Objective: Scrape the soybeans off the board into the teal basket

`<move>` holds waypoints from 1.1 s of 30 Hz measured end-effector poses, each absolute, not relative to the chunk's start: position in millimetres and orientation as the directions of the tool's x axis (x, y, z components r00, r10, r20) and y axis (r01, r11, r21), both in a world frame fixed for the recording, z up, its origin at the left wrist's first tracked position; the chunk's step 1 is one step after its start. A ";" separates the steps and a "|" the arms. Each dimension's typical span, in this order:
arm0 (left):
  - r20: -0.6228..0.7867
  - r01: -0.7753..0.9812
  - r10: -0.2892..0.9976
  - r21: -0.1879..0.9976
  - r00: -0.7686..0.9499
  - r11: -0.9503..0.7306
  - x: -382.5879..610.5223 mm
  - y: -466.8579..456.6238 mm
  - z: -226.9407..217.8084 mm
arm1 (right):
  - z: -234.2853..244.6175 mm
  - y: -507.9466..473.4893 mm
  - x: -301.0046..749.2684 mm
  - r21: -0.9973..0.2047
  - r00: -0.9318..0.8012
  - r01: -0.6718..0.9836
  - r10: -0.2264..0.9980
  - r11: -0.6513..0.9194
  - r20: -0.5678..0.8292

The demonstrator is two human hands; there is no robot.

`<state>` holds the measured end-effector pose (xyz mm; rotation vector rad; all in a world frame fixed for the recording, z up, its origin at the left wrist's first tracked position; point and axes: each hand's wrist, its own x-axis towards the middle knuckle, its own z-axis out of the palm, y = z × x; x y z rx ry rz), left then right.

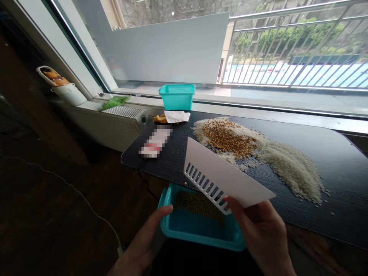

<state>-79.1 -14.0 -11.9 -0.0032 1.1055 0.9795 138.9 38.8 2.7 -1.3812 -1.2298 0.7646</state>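
Observation:
My right hand [261, 230] grips a white slotted scoop [221, 176], tilted over a teal tub [186, 230] that holds soybeans [198, 205]. One bean [185, 183] is in the air just below the scoop's slots. My left hand [146, 241] holds the tub's left rim, below the edge of the black table [330, 145]. On the table lies a spread pile of white rice [290, 165], with soybeans [227, 138] mixed into its left part.
A second teal tub [176, 96] stands at the table's back by the window. Beside it lie a white paper [176, 116] and a blurred packet [155, 143]. A radiator [115, 122] and a white pot [69, 94] stand at left; a white cable [71, 188] runs across the dark floor.

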 end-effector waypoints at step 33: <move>-0.797 -0.634 0.599 0.499 -0.070 0.590 -100.3 -3.6 -0.6 | 12.9 49.0 159.0 -0.532 0.073 0.811 0.862 0.242 0.502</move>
